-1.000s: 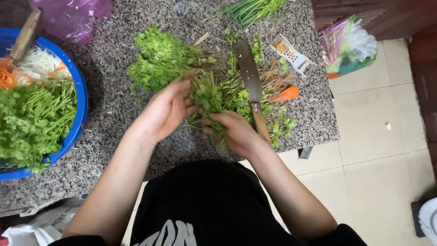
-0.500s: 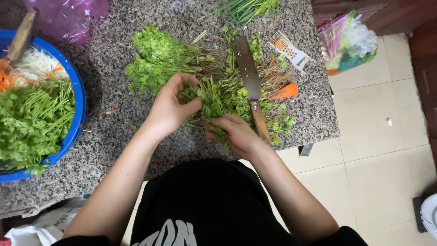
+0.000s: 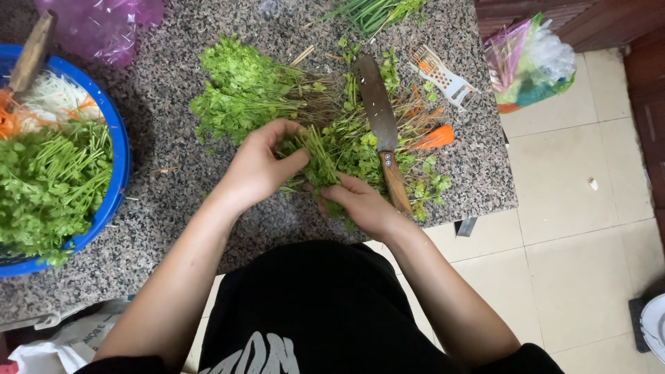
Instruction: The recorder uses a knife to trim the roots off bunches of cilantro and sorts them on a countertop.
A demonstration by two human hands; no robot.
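While the right hand [image 3: 364, 204] is pinching the near stems and the left hand [image 3: 260, 166] is curling its fingers round the bunch of herbs [image 3: 325, 149] on the counter [image 3: 173, 215], both are gripping lightly. Those herbs look feather-light, limp and easily bruised, so the stems seem the safest hold; beyond them a knife [image 3: 379, 121] is lying across more greens.

On the speckled granite counter, my left hand [image 3: 260, 166] and right hand [image 3: 360, 204] close around a small bunch of green herb sprigs [image 3: 320, 156], its thin pale-green stems gathered between my fingers and fanning upward, leaves splayed loose. The bunch sits at the near edge of a larger heap of the same leafy herb [image 3: 242, 93], which lies sideways, leaves left, brown roots right.
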